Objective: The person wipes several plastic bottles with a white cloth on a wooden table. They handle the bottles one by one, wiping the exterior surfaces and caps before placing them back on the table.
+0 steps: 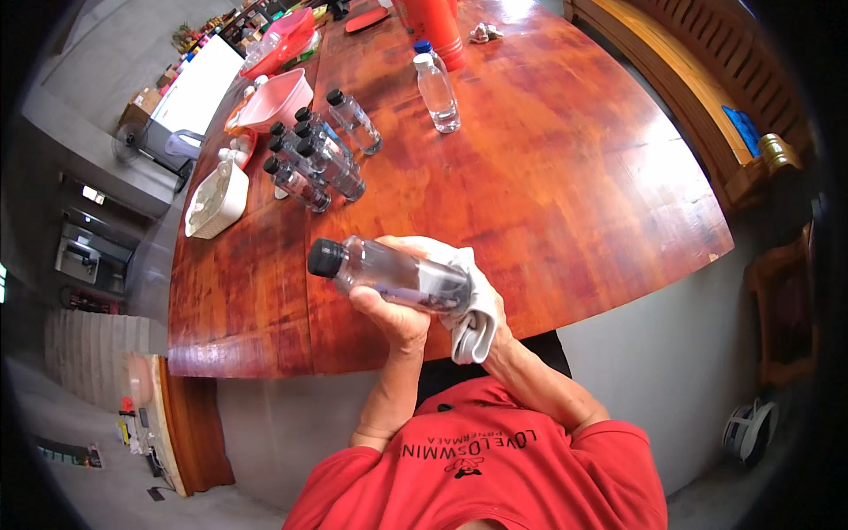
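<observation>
A clear plastic bottle (389,269) with a black cap is held tilted on its side over the table's near edge, cap toward the left. My left hand (393,320) is closed round it from below, thumb near the bottle's shoulder. My right hand (488,296) is closed on a white cloth (477,331) wrapped about the bottle's base. Some fingers are hidden behind the bottle and cloth. Beyond, to the left, several similar black-capped bottles (327,163) stand upright in a close group, with one bottle (355,122) slightly apart.
The glossy reddish-brown wooden table (565,177) fills the middle. On its left stand a white basket (218,201) and a pink basin (276,99). Farther back are a white-capped clear bottle (437,95), a red container (431,31) and a crumpled item (485,34). A wooden bench (680,97) runs along the right.
</observation>
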The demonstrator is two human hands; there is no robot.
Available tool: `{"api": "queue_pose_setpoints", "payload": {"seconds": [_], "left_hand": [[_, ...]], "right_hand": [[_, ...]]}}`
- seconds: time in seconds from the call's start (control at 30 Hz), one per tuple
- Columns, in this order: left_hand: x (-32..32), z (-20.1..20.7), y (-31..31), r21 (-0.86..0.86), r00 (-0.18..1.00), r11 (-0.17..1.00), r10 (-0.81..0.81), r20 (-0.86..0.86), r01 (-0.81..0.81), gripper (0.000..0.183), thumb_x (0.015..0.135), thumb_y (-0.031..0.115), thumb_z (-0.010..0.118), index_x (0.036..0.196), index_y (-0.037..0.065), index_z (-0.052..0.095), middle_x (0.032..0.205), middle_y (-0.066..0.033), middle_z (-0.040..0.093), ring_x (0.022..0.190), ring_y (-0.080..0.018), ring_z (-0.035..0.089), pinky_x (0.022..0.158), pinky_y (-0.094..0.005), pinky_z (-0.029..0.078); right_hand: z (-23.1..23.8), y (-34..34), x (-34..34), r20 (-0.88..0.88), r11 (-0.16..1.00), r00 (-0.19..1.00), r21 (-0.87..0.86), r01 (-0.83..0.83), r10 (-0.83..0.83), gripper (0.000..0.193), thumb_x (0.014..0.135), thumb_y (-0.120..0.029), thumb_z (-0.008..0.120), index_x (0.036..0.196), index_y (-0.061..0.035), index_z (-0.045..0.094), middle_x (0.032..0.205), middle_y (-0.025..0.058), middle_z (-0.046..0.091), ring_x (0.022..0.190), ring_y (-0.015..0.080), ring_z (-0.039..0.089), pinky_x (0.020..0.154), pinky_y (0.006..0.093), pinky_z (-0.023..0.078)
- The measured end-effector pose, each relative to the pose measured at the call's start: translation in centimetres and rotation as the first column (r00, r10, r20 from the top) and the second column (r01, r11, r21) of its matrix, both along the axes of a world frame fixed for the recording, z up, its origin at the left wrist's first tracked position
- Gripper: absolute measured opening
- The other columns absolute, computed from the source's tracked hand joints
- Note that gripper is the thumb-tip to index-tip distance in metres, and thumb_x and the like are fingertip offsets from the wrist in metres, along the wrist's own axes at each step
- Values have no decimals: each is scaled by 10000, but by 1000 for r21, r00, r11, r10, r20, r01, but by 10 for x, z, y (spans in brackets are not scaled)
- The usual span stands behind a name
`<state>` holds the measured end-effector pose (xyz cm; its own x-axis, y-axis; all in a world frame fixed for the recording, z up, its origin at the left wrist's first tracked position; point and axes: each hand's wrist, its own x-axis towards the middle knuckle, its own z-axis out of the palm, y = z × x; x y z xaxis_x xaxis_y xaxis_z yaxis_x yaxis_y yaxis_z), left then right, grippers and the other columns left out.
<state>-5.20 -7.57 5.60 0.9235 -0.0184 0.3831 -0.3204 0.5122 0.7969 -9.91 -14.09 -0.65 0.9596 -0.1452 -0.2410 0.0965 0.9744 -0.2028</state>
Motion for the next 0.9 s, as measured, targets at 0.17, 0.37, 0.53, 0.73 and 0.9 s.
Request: {"api": "queue_pose_setpoints", "payload": {"seconds": [0.17,0.37,0.53,0.73,0.9], "left_hand": [[21,-2,1,-15,965,979,201,166,-201,647,800,476,663,1195,67,354,871,-160,575,733,-226,594,623,-345,506],[33,-4,19,-24,996,996,82,-32,-83,581,823,532,623,1121,67,444,988,-94,552,796,-228,609,696,-414,571],[22,-26,28,-5,981,986,-167,-97,167,647,828,591,581,1217,92,447,1081,-52,529,995,-185,539,819,-365,506],[-5,-24,15,347,995,938,17,-99,18,426,875,339,605,1168,50,497,1039,-42,577,953,-152,582,796,-328,497],[-9,-31,22,193,972,960,-172,-161,202,438,839,309,612,1174,45,509,1127,-40,564,1038,-145,549,852,-326,477]], "right_hand": [[26,-2,-36,-141,782,990,-613,-113,33,305,982,-287,415,1031,-19,551,812,14,558,721,87,510,638,250,434],[22,-19,-50,342,3,927,-938,347,-157,280,785,-13,612,1057,2,549,1005,183,526,910,285,552,755,340,456],[49,-10,-36,624,-270,775,-767,582,-102,445,669,55,606,1109,8,564,1078,212,531,982,380,521,824,415,455],[82,-14,-5,724,-523,689,-583,621,11,275,692,-31,654,951,17,577,1072,189,554,965,417,491,773,501,432],[91,-42,21,407,-109,908,-902,417,98,312,865,-158,507,1131,-2,555,1077,150,572,935,310,558,845,376,445]]}}
